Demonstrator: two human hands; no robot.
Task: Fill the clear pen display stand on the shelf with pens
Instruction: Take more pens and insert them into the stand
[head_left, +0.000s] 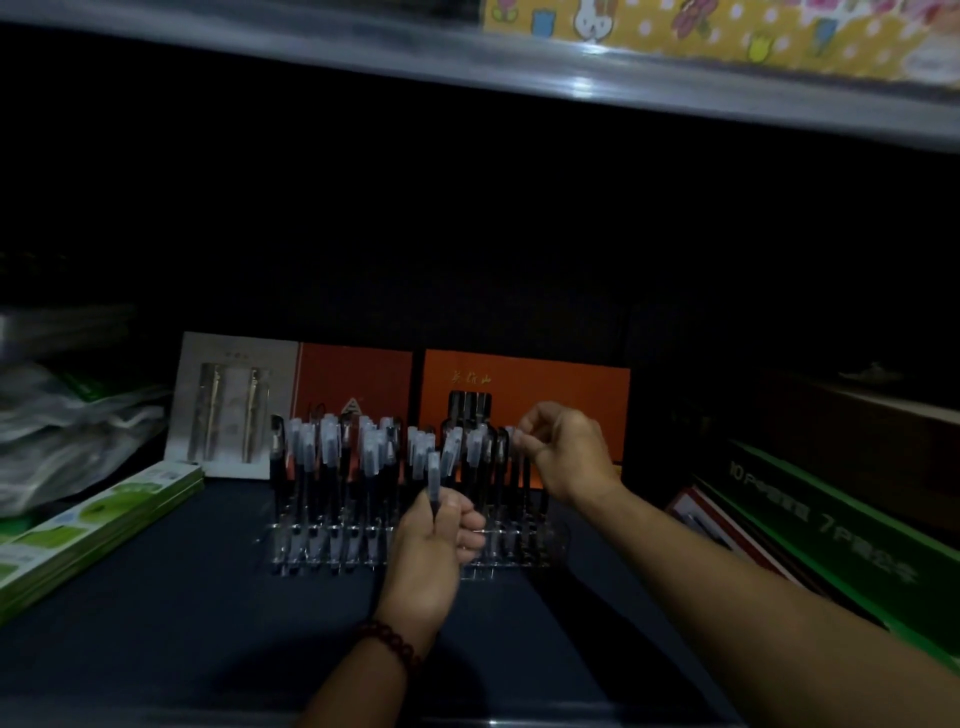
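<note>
Dark blue shelf surface (156, 597): bore all items listed below; dimly lit.
Grey metal upper shelf edge (571, 78): ran across the top of the view, with yellow patterned paper (727, 31) above it.
Long green printed carton (831, 530): lay at the right side, well apart from the stand.
Two orange flat boxes (545, 384): stood upright at the back, just behind the stand.
Stack of green-and-white flat packs (93, 525): lay at the left front.
Pale grey card pack with two metallic pens (234, 400): leaned upright at the back left, beside the orange boxes.
Clear acrylic pen display stand (332, 551): sat at the middle of the shelf surface, in front of the orange boxes; rows held many dark-barrelled pens with translucent caps (374, 457), upright, caps up.
Left hand (436, 551): in front of the stand's middle, fingers curled round a single dark pen with a translucent cap (434, 478), held upright.
Right hand (566, 452): raised over the stand's right end, fingertips pinching the cap of the end pen (511, 434); whether that pen sat in a slot could not be told.
Dark red bead bracelet (389, 644): on the left wrist.
</note>
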